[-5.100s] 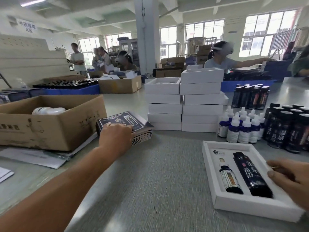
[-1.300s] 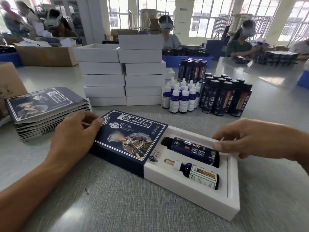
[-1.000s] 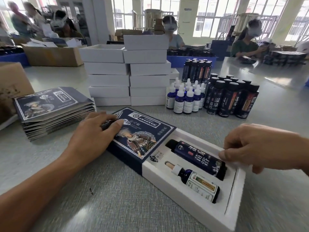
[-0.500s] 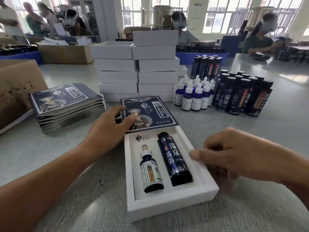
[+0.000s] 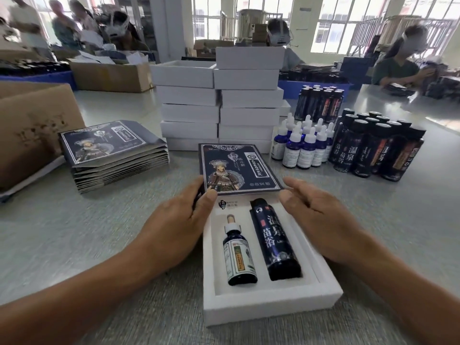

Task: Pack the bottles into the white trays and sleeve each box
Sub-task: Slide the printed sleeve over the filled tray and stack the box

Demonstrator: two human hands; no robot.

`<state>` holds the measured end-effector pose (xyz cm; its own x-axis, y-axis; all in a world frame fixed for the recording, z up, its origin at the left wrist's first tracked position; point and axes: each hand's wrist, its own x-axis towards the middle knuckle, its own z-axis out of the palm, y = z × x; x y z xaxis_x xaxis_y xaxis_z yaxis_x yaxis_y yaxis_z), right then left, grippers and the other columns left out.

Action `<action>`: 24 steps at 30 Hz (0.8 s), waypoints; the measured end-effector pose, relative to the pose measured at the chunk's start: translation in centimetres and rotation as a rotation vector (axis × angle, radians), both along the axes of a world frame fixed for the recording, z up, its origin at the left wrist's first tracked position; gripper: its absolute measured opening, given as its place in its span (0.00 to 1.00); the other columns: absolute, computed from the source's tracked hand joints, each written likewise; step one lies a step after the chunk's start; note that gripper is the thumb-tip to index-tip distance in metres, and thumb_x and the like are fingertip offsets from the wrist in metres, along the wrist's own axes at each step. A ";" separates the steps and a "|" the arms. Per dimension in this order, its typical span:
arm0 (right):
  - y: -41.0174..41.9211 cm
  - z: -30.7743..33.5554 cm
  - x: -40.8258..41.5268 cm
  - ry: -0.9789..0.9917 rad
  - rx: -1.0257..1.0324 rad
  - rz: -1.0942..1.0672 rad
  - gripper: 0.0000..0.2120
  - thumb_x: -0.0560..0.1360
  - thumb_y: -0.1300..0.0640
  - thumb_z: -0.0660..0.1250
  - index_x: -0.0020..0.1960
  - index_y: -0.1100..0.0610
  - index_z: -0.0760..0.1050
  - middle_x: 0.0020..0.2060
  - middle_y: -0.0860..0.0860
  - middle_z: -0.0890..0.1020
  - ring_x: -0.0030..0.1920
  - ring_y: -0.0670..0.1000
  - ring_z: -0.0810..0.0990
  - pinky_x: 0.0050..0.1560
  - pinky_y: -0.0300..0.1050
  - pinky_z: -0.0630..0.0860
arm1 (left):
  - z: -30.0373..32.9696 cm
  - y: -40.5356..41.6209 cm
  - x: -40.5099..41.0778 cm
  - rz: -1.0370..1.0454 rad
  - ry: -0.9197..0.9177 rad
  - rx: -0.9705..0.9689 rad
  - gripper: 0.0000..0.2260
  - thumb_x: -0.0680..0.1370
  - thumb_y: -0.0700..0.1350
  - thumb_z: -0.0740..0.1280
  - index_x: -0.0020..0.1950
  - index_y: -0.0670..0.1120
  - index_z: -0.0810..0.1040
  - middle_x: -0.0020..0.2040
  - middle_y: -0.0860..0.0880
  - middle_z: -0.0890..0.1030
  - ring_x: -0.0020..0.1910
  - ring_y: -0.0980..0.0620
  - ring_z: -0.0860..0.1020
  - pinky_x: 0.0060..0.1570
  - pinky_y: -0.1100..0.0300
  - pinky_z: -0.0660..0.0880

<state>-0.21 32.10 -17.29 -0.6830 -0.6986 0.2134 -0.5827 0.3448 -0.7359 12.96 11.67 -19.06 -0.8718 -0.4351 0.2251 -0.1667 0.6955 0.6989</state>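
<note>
A white tray lies lengthwise in front of me on the grey table. In it lie a small dropper bottle on the left and a tall dark bottle on the right. A dark blue printed sleeve covers the tray's far end. My left hand grips the sleeve's near left corner, thumb on top. My right hand rests flat against the tray's right side, fingers stretched toward the sleeve's right corner.
Two stacks of white trays stand behind. A pile of flat sleeves lies at left beside a cardboard box. Dropper bottles and tall dark bottles stand at right. Several people work at the far tables.
The tray and sleeve have turned from diagonal to pointing straight away from me. My left hand moved to the sleeve's near corner and my right hand came alongside the tray.
</note>
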 end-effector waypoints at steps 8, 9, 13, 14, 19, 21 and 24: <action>0.4 -0.6 0.2 0.266 -0.055 -0.310 0.17 0.78 0.38 0.57 0.49 0.46 0.80 0.36 0.40 0.82 0.38 0.39 0.79 0.40 0.38 0.76 | 0.0 0.7 -1.5 0.089 0.079 -0.045 0.19 0.80 0.62 0.54 0.65 0.58 0.75 0.40 0.69 0.73 0.40 0.72 0.72 0.38 0.72 0.65; 0.4 -0.5 0.2 0.243 -0.040 -0.302 0.17 0.78 0.37 0.57 0.48 0.46 0.79 0.36 0.41 0.82 0.39 0.40 0.79 0.42 0.40 0.77 | 0.0 0.7 -1.4 0.085 0.083 -0.040 0.20 0.79 0.63 0.53 0.65 0.59 0.75 0.40 0.70 0.73 0.40 0.72 0.72 0.39 0.72 0.65; 0.8 -0.1 0.3 0.020 -0.039 -0.185 0.10 0.77 0.36 0.58 0.49 0.35 0.77 0.45 0.25 0.79 0.46 0.27 0.76 0.43 0.27 0.71 | 0.3 1.2 -0.5 0.035 0.041 0.082 0.13 0.75 0.68 0.51 0.55 0.71 0.71 0.46 0.75 0.77 0.48 0.75 0.74 0.43 0.73 0.68; 0.8 0.0 0.5 -0.022 -0.050 -0.157 0.10 0.77 0.36 0.58 0.54 0.30 0.75 0.49 0.22 0.77 0.47 0.24 0.74 0.44 0.24 0.70 | 0.2 1.4 -0.3 0.008 0.029 0.115 0.15 0.76 0.69 0.51 0.58 0.72 0.70 0.51 0.73 0.78 0.52 0.71 0.75 0.49 0.68 0.72; 0.7 -0.7 1.3 -0.042 -0.121 -0.215 0.23 0.79 0.37 0.53 0.69 0.43 0.73 0.58 0.31 0.78 0.60 0.31 0.74 0.61 0.34 0.68 | 0.0 2.3 -0.3 0.055 -0.041 0.083 0.33 0.74 0.69 0.47 0.77 0.60 0.61 0.69 0.56 0.75 0.66 0.52 0.73 0.67 0.47 0.69; 0.4 -0.7 1.7 -0.039 -0.171 -0.244 0.20 0.81 0.38 0.52 0.62 0.43 0.79 0.50 0.35 0.83 0.54 0.35 0.78 0.58 0.39 0.74 | 0.1 2.6 -0.3 0.082 -0.019 0.062 0.33 0.74 0.69 0.46 0.77 0.59 0.62 0.67 0.55 0.76 0.64 0.52 0.74 0.64 0.50 0.70; 0.2 -0.5 1.8 0.025 -0.183 -0.330 0.24 0.82 0.40 0.52 0.46 0.52 0.82 0.38 0.45 0.84 0.41 0.46 0.81 0.47 0.49 0.77 | 0.1 2.9 -0.3 0.112 0.023 0.017 0.31 0.76 0.68 0.46 0.76 0.58 0.64 0.63 0.57 0.77 0.62 0.52 0.75 0.58 0.54 0.69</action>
